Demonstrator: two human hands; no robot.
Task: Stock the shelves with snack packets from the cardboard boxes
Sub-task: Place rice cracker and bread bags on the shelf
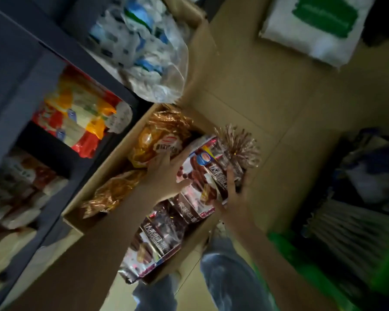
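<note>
Two hands hold the brown snack packet (202,176) at the cardboard box's (103,162) right edge, the left hand (164,176) bracing it with fingers spread apart and the right hand (236,198) with fingers clamped round its side, likely bound for the shelves (43,72).

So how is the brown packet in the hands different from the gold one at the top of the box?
The brown packet shows dark chocolate colours; the gold packet is shiny orange-gold. The brown packet is held between the left hand and right hand; the gold packet lies in the cardboard box. Both have gathered, crinkly tops.
</note>
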